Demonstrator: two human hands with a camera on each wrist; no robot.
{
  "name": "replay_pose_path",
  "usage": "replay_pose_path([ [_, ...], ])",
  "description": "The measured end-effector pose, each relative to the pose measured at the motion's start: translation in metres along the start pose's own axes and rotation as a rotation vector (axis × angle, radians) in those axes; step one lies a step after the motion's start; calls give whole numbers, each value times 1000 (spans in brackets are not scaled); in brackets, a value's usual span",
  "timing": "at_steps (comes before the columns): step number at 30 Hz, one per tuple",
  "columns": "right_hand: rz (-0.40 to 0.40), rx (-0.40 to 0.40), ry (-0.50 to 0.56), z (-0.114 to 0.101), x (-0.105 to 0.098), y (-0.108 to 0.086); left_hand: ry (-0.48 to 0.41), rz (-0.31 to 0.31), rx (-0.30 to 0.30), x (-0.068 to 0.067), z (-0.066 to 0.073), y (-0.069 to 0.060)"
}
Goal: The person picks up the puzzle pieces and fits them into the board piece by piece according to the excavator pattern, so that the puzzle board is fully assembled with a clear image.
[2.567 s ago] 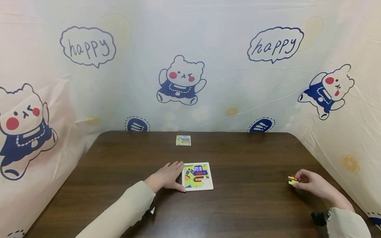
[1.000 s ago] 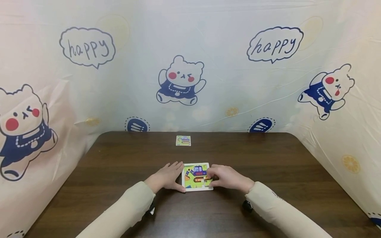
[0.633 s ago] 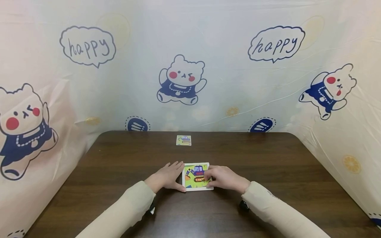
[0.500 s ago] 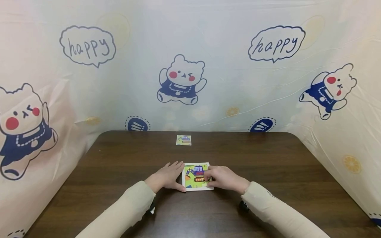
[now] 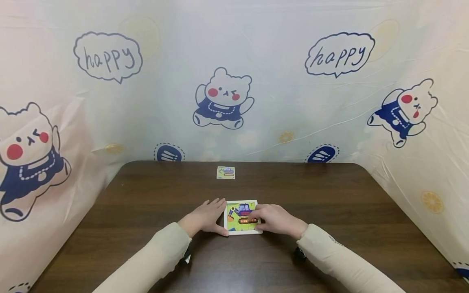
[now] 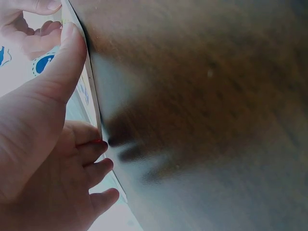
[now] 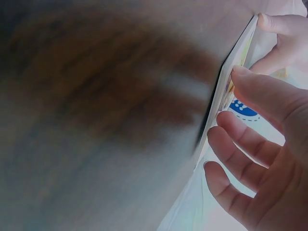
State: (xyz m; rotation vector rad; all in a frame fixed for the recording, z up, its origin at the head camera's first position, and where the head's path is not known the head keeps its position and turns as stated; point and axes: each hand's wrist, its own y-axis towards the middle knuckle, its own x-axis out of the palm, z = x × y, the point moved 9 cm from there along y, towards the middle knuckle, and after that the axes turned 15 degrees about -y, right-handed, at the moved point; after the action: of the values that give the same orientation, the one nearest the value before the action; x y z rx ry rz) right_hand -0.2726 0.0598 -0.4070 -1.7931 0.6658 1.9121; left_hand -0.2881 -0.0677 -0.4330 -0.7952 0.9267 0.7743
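Observation:
A jigsaw puzzle in a white square tray lies on the table, its picture a blue excavator on yellow-green ground. My left hand braces the tray's left side, thumb at the near corner and straight fingers at the far one. At the tray's right side, my right hand has bent fingers over the lower right of the picture, at a puzzle piece with the orange track. Its fingertips partly cover that piece. In the right wrist view the thumb touches the tray's edge, and the index fingertip is hidden.
A small square card with the same excavator picture lies near the table's far edge. The brown wooden table meets a pale curtain printed with bears behind and at both sides.
My right hand has come from the table's right side with the puzzle piece to the tray. The gap at the lower right of the picture has closed up. My left hand has stayed put.

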Motion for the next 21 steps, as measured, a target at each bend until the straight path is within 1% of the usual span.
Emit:
replay_pose_path([
  [5,0,-1,11,1,1,-1,-7,-1,3,1,1,0],
  [9,-9,13,18,3,2,-1,-14,-3,5,1,1,1],
  [15,-23,40,16,4,3,-1,-13,-3,5,2,0,3],
  [21,-17,43,6,3,1,-1,-26,-10,12,2,0,4],
])
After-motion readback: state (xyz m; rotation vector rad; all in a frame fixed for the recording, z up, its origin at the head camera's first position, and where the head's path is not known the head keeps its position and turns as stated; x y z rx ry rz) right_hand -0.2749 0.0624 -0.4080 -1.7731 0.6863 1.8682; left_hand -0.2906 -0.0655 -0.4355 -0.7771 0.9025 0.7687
